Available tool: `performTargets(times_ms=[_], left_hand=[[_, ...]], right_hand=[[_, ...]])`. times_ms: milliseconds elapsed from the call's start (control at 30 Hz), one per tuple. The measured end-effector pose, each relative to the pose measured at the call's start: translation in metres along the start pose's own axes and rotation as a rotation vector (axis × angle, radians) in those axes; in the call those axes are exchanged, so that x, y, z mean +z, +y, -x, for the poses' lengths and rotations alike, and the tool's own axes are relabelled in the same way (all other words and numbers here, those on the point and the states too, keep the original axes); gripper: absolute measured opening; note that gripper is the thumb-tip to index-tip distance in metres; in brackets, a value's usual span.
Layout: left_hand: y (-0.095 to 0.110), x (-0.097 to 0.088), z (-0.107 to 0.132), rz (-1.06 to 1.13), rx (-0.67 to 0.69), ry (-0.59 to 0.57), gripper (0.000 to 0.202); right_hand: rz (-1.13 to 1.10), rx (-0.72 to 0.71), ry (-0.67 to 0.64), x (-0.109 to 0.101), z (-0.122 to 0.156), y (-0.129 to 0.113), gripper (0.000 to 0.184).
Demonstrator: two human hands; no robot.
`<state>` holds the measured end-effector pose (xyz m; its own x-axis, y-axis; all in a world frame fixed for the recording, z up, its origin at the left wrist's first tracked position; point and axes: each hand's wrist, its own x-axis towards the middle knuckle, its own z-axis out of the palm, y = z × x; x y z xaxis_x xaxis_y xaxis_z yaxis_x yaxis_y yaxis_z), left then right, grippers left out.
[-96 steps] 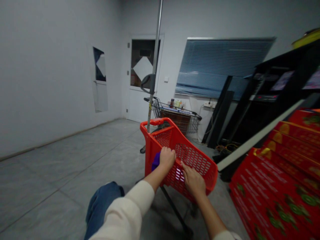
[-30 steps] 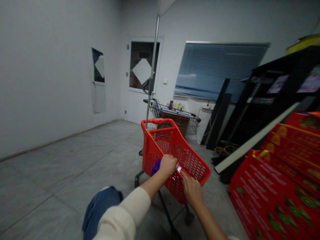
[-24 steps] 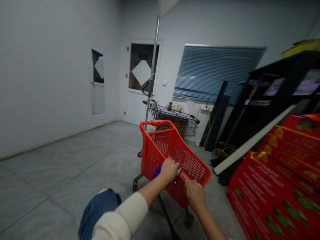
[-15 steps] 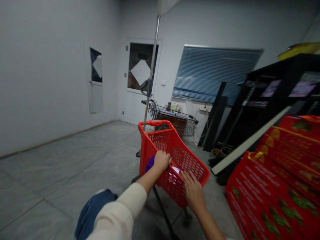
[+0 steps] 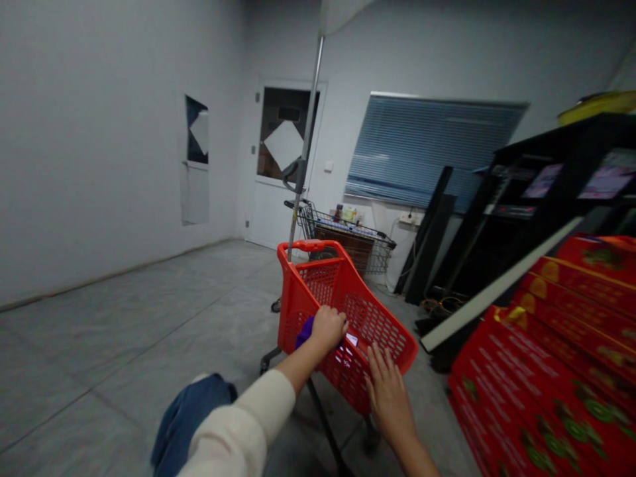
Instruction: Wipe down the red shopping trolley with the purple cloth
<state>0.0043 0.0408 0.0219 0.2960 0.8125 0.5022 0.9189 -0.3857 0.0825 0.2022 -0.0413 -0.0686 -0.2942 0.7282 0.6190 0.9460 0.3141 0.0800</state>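
Gray walls (image 5: 99, 132) stood around me, and a gray floor (image 5: 124, 318) ran ahead to a white door (image 5: 271, 215). Blue blinds (image 5: 427, 149) leaned by the back wall. A wire cart (image 5: 342, 228) with a few bottles on it stood near the door, behind a thin metal pole (image 5: 309, 112). Right in front of me was a red cart (image 5: 311, 246), made of plastic with lots of little holes. My left hand (image 5: 328, 329) sat on its side with the fingers curled together, and I could not tell if they held anything. A purple thing (image 5: 305, 333) poked out just beside that hand. A little lit screen (image 5: 352, 339) glowed between my two hands, and it looked like it was inside the cart. My right hand (image 5: 390, 401) was lower, with the fingers spread far apart. It was right by the red side, but I could not tell if it touched. My white sleeve (image 5: 238, 424) and blue jeans (image 5: 191, 421) showed at the bottom. Big red boxes (image 5: 541, 391) were piled on my right, by a black rack (image 5: 561, 192).
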Motion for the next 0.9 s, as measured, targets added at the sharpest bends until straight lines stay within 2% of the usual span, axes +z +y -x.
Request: performTargets(times_ms=[100,233,367,467,600,667,733,900], left_hand=[[-0.005,-0.001,-0.001,-0.002,-0.04,0.011,0.028],[0.016,0.009,0.011,0.018,-0.027,0.029,0.027],[0.031,0.017,0.02,0.031,0.028,0.032,0.03],[0.017,0.01,0.013,0.024,0.081,-0.004,0.032],[-0.016,-0.003,-0.002,-0.032,-0.013,-0.011,0.032],[-0.022,-0.005,-0.004,-0.046,-0.05,0.002,0.032],[-0.015,-0.001,0.0,-0.036,-0.056,0.021,0.03],[0.029,0.018,0.022,0.055,-0.001,0.074,0.029]], right_hand=[[0.013,0.013,0.001,0.003,0.008,-0.012,0.065],[0.014,0.07,0.061,0.009,0.01,-0.024,0.066],[0.007,0.047,0.076,0.01,0.011,-0.02,0.064],[0.005,0.027,0.042,0.006,0.012,-0.014,0.064],[0.011,0.042,0.02,0.002,0.012,-0.013,0.066],[0.015,0.048,0.025,0.002,0.011,-0.015,0.068],[0.015,0.05,0.024,0.004,0.011,-0.017,0.069],[0.005,0.048,0.05,0.007,0.011,-0.019,0.07]])
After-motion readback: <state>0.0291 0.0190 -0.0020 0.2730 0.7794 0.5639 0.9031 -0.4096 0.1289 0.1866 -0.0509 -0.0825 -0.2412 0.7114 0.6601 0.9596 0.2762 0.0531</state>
